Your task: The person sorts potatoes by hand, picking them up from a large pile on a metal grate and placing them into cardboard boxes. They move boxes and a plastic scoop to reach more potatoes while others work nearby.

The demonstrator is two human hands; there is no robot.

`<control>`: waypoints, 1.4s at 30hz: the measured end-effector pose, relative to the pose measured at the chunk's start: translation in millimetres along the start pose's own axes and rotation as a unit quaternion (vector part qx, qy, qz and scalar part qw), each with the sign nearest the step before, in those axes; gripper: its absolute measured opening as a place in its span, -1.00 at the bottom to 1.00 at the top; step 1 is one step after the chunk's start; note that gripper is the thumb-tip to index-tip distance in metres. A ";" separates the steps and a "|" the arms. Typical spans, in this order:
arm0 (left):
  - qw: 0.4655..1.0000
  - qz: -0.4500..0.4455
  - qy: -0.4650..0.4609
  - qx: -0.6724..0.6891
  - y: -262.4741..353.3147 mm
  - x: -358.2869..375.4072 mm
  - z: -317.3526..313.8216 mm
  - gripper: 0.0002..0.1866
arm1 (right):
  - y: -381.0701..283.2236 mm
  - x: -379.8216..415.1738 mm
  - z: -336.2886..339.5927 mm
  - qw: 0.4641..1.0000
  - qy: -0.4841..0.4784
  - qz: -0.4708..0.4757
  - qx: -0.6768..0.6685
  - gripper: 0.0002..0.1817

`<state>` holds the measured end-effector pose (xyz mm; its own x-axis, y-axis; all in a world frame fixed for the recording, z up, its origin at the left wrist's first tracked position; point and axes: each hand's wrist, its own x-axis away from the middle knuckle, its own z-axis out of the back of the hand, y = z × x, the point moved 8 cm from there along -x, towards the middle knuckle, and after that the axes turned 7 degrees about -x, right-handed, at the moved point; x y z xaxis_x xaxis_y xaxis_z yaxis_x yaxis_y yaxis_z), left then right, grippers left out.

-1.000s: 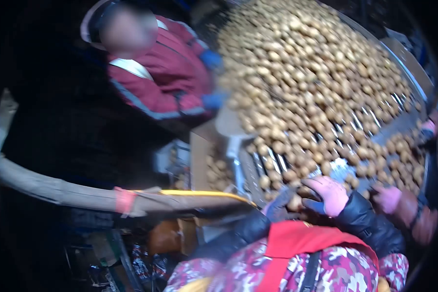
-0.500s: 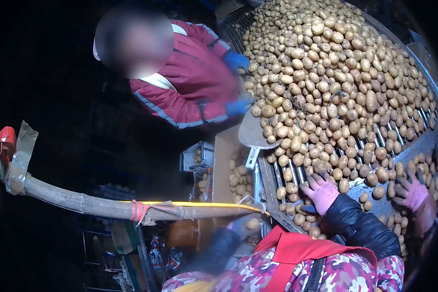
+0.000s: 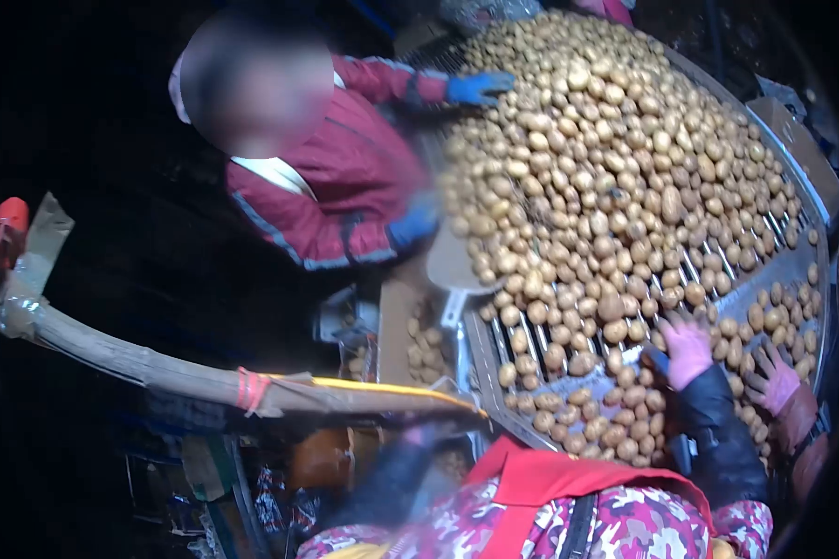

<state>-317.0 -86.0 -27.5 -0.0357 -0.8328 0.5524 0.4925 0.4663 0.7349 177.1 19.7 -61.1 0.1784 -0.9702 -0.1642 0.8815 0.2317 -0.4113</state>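
My right hand (image 3: 688, 352), in a pink glove with dark fingertips, lies on potatoes (image 3: 615, 307) near the lower edge of the slatted sorting rack. Its fingers are spread and the thumb stands apart. My left hand (image 3: 429, 433) is low on the left, above a box and partly behind the bamboo pole; motion smears its fingers, so what it holds cannot be made out. Below the rack, a tray between my arms holds many loose potatoes (image 3: 615, 433).
A co-worker in a red jacket (image 3: 345, 168) stands across at the left, blue gloves (image 3: 480, 88) at the heap. Another person's pink-gloved hand (image 3: 774, 382) is at the right. A dustpan (image 3: 457, 265), a cardboard box (image 3: 391, 326) and a bamboo pole (image 3: 186, 377) lie left of the rack.
My right hand has moved right and slightly up across the potatoes. My left hand, earlier with a potato, has moved left. The co-worker's blue gloves have spread apart. The whole view has shifted.
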 end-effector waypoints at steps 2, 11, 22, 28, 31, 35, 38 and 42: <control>1.000 -0.011 -0.013 -0.018 -2.3 4.0 -19.4 -0.63 | 49.5 13.7 3.1 0.994 -0.024 -0.106 -0.003 -0.32; 0.868 -0.355 0.042 -0.345 81.8 -27.2 -101.6 -0.52 | -9.5 -42.3 39.3 0.996 0.073 -0.022 -0.043 -0.71; 0.795 -0.308 0.046 -0.520 76.6 -89.8 -144.3 -0.27 | -69.7 -145.3 -43.2 0.987 -0.048 0.155 -0.009 -0.37; 0.798 -0.311 0.050 -0.514 71.7 -90.0 -141.3 -0.30 | 2.6 -131.6 5.1 0.987 -0.138 -0.055 -0.052 -0.41; 0.795 -0.315 0.053 -0.516 72.8 -90.9 -139.2 -0.30 | 59.9 -105.6 13.0 0.988 -0.099 -0.083 0.085 -0.40; 0.789 -0.321 0.054 -0.521 74.4 -95.1 -139.4 -0.30 | 99.1 -94.3 39.0 0.978 -0.110 -0.160 0.070 -0.45; 0.793 -0.314 0.049 -0.519 73.5 -96.5 -140.2 -0.30 | 91.6 -130.6 75.2 0.981 0.019 -0.187 0.040 -0.50; 0.789 -0.309 0.049 -0.529 71.3 -96.1 -140.0 -0.30 | 99.9 -188.9 20.1 0.980 -0.022 -0.182 0.083 -0.38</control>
<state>-156.7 -14.5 -83.4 -0.5115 -0.8469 0.1453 0.8593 -0.5047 0.0832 240.3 224.6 -53.1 -0.1447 -0.9894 0.0071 0.9487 -0.1408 -0.2831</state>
